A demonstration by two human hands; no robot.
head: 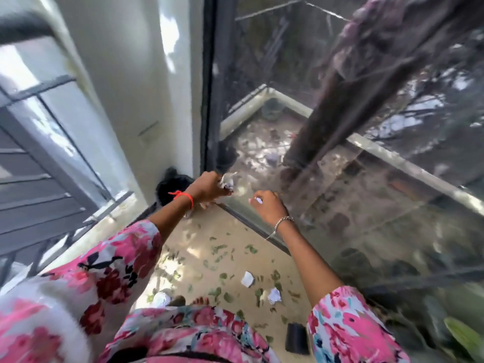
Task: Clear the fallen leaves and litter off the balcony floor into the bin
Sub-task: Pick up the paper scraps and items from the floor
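My left hand (208, 187) grips a crumpled wad of paper (227, 181), held out near the black bin bag (170, 188) that sits in the corner by the white wall. My right hand (268, 205) is curled around a small white scrap of paper (258, 200) just right of the left hand. On the beige balcony floor (235, 237) below lie several green leaves (218, 248) and crumpled white papers (247, 279), (274, 296), (161, 298). The whole view is motion-blurred.
A glass door (366, 179) on the right reflects the balcony and me. A white wall (125, 100) and a dark metal railing (52, 158) stand on the left. A flat black object (297, 339) lies on the floor near my bare foot (200, 301).
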